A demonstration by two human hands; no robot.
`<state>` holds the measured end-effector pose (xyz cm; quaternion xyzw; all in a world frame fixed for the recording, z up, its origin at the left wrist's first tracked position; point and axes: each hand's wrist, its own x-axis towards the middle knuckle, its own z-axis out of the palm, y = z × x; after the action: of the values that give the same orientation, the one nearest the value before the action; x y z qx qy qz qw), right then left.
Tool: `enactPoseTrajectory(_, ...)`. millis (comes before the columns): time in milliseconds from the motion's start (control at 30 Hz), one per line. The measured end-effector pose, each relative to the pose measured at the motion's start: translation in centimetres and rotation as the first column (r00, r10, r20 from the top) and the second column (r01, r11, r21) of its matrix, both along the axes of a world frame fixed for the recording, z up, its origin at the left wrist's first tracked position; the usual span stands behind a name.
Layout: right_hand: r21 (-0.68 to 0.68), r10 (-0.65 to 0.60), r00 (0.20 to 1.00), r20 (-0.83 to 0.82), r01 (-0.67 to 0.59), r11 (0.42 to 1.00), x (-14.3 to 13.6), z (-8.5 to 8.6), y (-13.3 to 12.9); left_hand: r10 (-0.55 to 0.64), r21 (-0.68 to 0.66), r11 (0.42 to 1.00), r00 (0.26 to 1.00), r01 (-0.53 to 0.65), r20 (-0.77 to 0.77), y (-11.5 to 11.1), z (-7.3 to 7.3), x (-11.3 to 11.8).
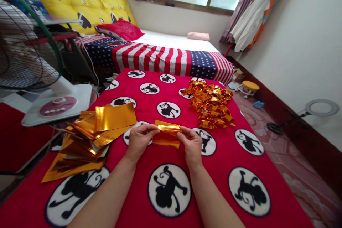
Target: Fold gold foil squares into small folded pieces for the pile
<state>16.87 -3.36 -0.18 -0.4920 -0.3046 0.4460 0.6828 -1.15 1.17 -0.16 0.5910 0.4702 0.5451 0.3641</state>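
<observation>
Between my two hands is a sheet of gold foil paper (169, 127), partly folded, with a raised crease along its middle. My left hand (140, 139) pinches its left end between thumb and fingers. At the right end, my right hand (190, 143) pinches it the same way. Left of my left hand lies a loose stack of flat gold foil sheets (114, 117), fanned unevenly. A heap of folded gold foil pieces (211, 101) sits beyond my right hand, towards the far right of the table.
A red cloth with black monkey figures in white circles (169, 190) covers the table. An electric fan (57, 105) stands at the left edge. Behind is a bed (162, 57) with a flag-patterned cover. A yellow-topped stool (250, 85) and a ring-light stand (296, 117) are on the right.
</observation>
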Motion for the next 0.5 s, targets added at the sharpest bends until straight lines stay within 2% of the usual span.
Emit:
enactPoseTrajectory(167,0.010,-0.017,1.000,0.011,0.017,1.000,-0.10,0.22,-0.01,0.002,-0.024,1.000,0.999,-0.001,0.039,-0.01,0.26,0.19)
enactPoseTrajectory(500,0.038,-0.034,0.999,0.018,0.033,0.999,-0.05,-0.63,0.10,-0.006,-0.087,0.996,0.996,0.014,0.091,-0.02,0.24,0.26)
